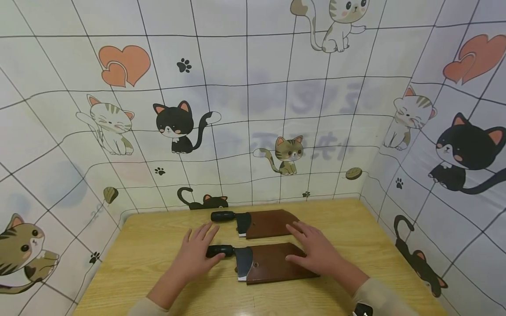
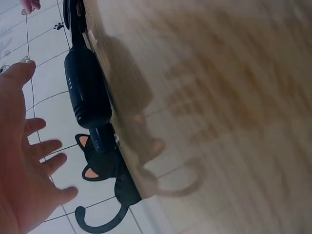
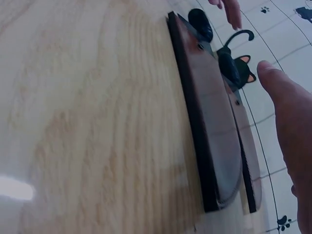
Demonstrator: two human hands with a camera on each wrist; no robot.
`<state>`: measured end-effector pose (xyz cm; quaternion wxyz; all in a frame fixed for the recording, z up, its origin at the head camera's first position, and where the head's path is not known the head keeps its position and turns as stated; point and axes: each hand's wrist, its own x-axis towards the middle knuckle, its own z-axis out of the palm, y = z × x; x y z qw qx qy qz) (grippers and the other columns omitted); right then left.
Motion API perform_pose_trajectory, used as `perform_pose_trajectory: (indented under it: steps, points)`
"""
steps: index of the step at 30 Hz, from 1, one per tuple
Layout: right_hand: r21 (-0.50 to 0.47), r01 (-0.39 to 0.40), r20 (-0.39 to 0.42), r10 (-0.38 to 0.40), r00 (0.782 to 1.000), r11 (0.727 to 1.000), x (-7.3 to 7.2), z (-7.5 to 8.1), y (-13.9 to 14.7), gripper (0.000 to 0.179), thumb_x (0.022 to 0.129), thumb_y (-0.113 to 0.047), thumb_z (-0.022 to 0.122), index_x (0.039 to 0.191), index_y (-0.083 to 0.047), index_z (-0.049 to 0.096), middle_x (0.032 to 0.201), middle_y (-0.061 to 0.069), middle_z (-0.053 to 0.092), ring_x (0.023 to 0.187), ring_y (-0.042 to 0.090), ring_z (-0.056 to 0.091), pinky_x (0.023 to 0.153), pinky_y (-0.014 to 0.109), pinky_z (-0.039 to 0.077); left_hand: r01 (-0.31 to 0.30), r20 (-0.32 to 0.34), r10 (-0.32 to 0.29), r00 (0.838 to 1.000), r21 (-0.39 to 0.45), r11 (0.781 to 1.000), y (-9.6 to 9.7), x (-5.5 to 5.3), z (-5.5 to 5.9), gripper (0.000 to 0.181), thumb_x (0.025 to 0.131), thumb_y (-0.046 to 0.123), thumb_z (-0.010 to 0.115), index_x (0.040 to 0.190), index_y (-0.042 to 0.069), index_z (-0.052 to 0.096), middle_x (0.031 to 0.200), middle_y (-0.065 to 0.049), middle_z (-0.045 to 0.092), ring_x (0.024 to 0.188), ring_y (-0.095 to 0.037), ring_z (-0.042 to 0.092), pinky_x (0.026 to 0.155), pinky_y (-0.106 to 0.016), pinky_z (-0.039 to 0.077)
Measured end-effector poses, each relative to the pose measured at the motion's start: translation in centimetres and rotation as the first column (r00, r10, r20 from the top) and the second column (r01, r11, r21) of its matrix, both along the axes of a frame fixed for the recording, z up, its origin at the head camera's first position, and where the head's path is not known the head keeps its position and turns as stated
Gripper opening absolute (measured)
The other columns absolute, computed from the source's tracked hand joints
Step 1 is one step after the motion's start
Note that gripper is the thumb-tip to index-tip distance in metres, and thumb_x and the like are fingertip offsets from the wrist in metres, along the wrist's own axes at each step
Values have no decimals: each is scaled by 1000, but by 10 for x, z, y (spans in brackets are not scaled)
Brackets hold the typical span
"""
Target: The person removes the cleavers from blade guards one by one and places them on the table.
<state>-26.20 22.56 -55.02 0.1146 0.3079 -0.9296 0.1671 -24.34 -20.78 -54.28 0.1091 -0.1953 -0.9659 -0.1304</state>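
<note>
Two cleavers lie on the wooden table, one behind the other, handles to the left and blades in brown leather sheaths. The near cleaver has a black handle, and the far cleaver is much like it. My left hand hovers with spread fingers by the near handle; the left wrist view shows a gap between them. Over the right ends of the sheaths my right hand is held with fingers extended, holding nothing. The right wrist view shows its thumb apart from the near sheath.
A light wooden table carries both cleavers. Behind it and along both sides hangs a white gridded cloth printed with cats, hearts and paw marks. The right sleeve's cuff bears a dark device.
</note>
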Motion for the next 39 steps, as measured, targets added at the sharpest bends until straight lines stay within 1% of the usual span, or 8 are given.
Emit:
perform_pose_trajectory:
  steps: [3, 6, 9, 12, 19, 27, 33, 39]
  points:
    - [5, -29, 38, 29, 999, 1000, 3, -3, -9, 94, 99, -70, 72, 172, -18, 44, 169, 18, 47, 154, 45, 45, 116, 72, 40, 33, 62, -37, 997, 63, 997, 3, -2, -2, 84, 99, 52, 83, 166, 13, 50, 168, -18, 48, 153, -44, 46, 121, -74, 30]
    - [5, -63, 64, 63, 996, 998, 6, -6, -18, 94, 97, -67, 76, 171, -19, 44, 168, 17, 48, 155, 44, 44, 116, 73, 39, 60, 99, -73, 992, 124, 990, 6, -5, -4, 79, 99, 47, 85, 162, 11, 55, 163, -16, 53, 148, -43, 52, 119, -69, 38]
    - [-4, -97, 85, 97, 992, 995, 7, -8, -26, 94, 96, -66, 78, 171, -19, 45, 168, 17, 48, 154, 44, 45, 115, 73, 39, 91, 109, -109, 988, 159, 983, 9, -10, -7, 72, 98, 43, 86, 156, 9, 61, 155, -12, 60, 141, -41, 58, 114, -64, 46]
    - [-4, -126, 98, 125, 987, 992, 8, -10, -32, 94, 96, -68, 77, 170, -18, 46, 168, 17, 48, 153, 44, 46, 115, 73, 39, 118, 123, -140, 982, 171, 978, 11, -15, -12, 64, 98, 41, 87, 150, 10, 66, 147, -7, 63, 136, -37, 62, 112, -60, 49]
    - [39, -142, 148, 135, 980, 989, 9, -15, -44, 100, 93, -76, 75, 170, -18, 45, 170, 16, 46, 154, 41, 44, 118, 70, 37, 159, 186, -207, 960, 245, 956, 14, -21, -14, 53, 97, 33, 89, 141, 11, 70, 139, -2, 65, 129, -33, 64, 106, -58, 53]
    - [78, -156, 155, 142, 978, 985, 7, -24, -54, 104, 89, -83, 72, 172, -27, 43, 169, 8, 46, 154, 34, 44, 120, 64, 38, 193, 195, -249, 949, 266, 945, 16, -26, -17, 44, 96, 30, 90, 134, 13, 73, 130, 4, 65, 125, -26, 65, 107, -55, 53]
    - [108, -151, 207, 126, 970, 983, 8, -26, -61, 109, 87, -90, 68, 174, -32, 37, 171, 5, 43, 155, 33, 42, 122, 63, 37, 188, 243, -257, 935, 272, 944, 13, -31, -20, 41, 96, 31, 90, 131, 15, 75, 128, 5, 67, 120, -23, 66, 105, -54, 54]
    - [117, -153, 207, 126, 970, 981, 8, -27, -68, 112, 84, -92, 68, 174, -35, 36, 165, 2, 45, 152, 31, 44, 121, 61, 39, 189, 268, -271, 925, 295, 937, 12, -38, -22, 38, 96, 31, 90, 127, 16, 75, 124, 5, 68, 115, -22, 67, 101, -54, 56]
